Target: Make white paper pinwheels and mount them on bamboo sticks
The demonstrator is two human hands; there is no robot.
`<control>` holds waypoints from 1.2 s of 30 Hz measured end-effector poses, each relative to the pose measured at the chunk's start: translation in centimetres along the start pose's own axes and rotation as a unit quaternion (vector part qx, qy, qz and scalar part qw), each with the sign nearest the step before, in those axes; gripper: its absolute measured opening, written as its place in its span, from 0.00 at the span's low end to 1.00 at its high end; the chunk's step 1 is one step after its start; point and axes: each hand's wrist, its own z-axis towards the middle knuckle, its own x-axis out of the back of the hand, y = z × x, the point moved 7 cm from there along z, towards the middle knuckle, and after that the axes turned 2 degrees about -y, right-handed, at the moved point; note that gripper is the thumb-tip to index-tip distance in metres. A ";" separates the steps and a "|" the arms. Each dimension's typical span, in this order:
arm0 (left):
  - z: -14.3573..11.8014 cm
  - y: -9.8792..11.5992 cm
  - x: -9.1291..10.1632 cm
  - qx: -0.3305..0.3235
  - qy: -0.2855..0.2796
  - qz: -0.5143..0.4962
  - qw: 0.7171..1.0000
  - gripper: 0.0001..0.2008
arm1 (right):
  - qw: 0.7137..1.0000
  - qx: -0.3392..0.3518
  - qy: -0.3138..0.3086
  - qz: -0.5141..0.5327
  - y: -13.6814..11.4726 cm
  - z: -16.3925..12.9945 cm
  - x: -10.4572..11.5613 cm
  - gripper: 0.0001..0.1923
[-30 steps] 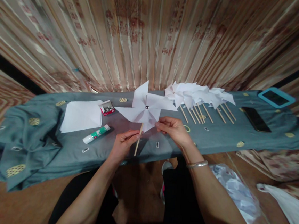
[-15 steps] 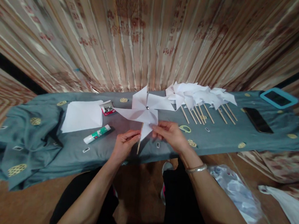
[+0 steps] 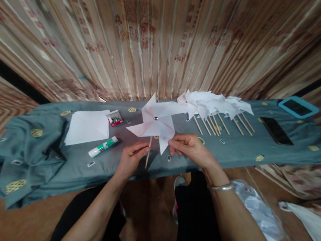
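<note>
White paper pinwheel (image 3: 156,124) on a thin wooden stick (image 3: 147,155) stands upright over the near edge of a grey-green cloth-covered table (image 3: 61,160). Left hand (image 3: 130,158) pinches the stick; right hand (image 3: 191,148) pinches a lower blade tip.

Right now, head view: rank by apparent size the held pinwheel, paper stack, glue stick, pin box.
1. Pinwheel, largest, though it is raised nearer the camera.
2. Paper stack, close to it; the order is unsure.
3. Glue stick.
4. Pin box, smallest.
</note>
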 end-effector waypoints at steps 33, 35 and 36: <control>0.2 0.2 -0.2 -0.055 -0.014 0.032 0.998 0.11 | 0.986 0.053 0.157 0.013 0.8 0.1 3.3 0.24; 0.2 0.3 -0.5 -0.063 -0.025 0.029 0.997 0.12 | 0.993 0.027 0.115 0.031 1.7 0.8 1.8 0.22; 0.2 0.4 -0.7 -0.065 -0.029 0.027 0.997 0.12 | 0.993 0.019 0.102 0.048 2.0 1.1 1.2 0.21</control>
